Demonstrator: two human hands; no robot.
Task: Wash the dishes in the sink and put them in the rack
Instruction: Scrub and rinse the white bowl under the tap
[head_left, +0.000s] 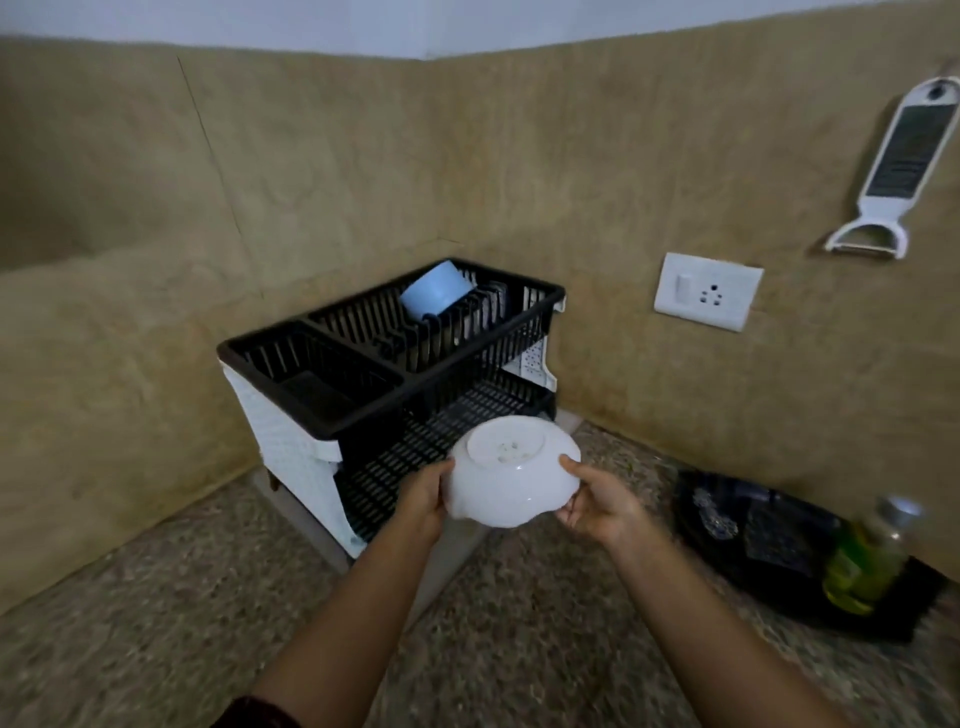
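I hold a white bowl (511, 475) upside down, its base facing me, just in front of the lower shelf of the dish rack (322, 415). My left hand (423, 501) grips its left rim and my right hand (597, 506) grips its right rim. The rack is a two-tier black and white one standing in the counter corner. A light blue bowl (436, 293) leans on edge among the upper tier's slots. The sink is out of view.
A speckled stone counter (156, 623) runs below. At the right stand a black tray (769, 540) and a bottle of yellow-green liquid (867, 556). A wall socket (709, 291) and a hanging white grater-peeler (898, 166) are on the right wall.
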